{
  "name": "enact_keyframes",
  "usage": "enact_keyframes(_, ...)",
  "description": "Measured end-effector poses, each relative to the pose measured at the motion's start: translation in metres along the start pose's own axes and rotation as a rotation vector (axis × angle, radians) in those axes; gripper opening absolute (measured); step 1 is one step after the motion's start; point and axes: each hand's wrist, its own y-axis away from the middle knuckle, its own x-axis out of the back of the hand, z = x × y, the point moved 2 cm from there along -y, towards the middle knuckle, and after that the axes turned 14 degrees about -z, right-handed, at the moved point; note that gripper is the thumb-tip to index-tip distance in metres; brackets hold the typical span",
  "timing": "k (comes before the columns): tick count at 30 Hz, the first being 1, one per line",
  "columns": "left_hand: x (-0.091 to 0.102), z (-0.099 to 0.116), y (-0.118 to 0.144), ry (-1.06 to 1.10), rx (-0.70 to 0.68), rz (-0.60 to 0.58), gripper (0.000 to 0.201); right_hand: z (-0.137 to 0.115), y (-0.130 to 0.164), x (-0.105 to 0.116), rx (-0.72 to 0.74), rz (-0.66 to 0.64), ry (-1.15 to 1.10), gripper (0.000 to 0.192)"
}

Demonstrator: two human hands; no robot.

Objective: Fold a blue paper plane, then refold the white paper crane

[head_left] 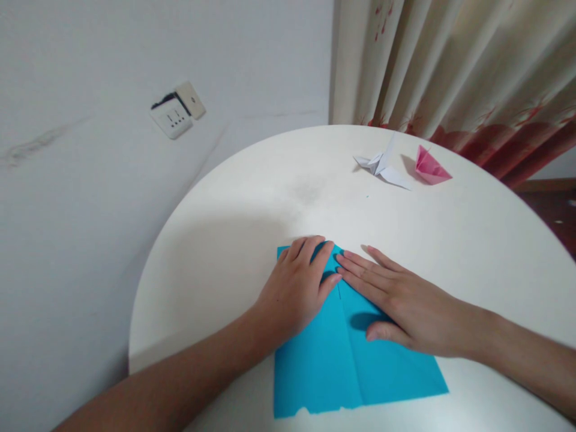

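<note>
A sheet of blue paper lies flat on the round white table in front of me, with a crease down its middle and a ragged near edge. Its far right corner is folded inward, so that side slants. My left hand rests on the far left part of the paper, fingers apart and curved over the top edge, thumb near the crease. My right hand lies stretched along the slanted right edge, its fingertips close to the left thumb and its own thumb spread over the paper. Both palms hide parts of the sheet.
Toward the back of the white table stand a white paper crane and a pink paper boat. A wall socket is at the left on the wall. A curtain hangs behind the table at the right.
</note>
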Motion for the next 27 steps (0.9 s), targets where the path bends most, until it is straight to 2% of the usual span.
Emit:
enact_keyframes(7,0.0014,-0.0001,-0.0016,0.024,0.056,-0.003,0.054,0.001,0.0011,-0.0016,-0.004,-0.012,0.019,0.083)
enact_keyframes(12,0.0025,-0.0007,-0.0001,0.046,0.022,-0.037,0.069,0.0007,0.0007,-0.0007,-0.013,-0.034,0.031,0.086)
enact_keyframes(17,-0.0004,-0.0021,0.0006,0.05,0.019,-0.027,0.073,-0.0002,0.0006,0.0006,-0.013,-0.045,0.05,0.086)
enact_keyframes(24,-0.0047,-0.0042,-0.0005,0.06,0.025,0.02,0.056,0.0023,0.0008,-0.0022,0.023,-0.004,0.039,0.085)
enact_keyframes(27,-0.0053,-0.0048,-0.0013,0.062,0.034,0.03,0.057,0.003,0.0008,-0.0027,0.024,-0.011,0.032,0.085)
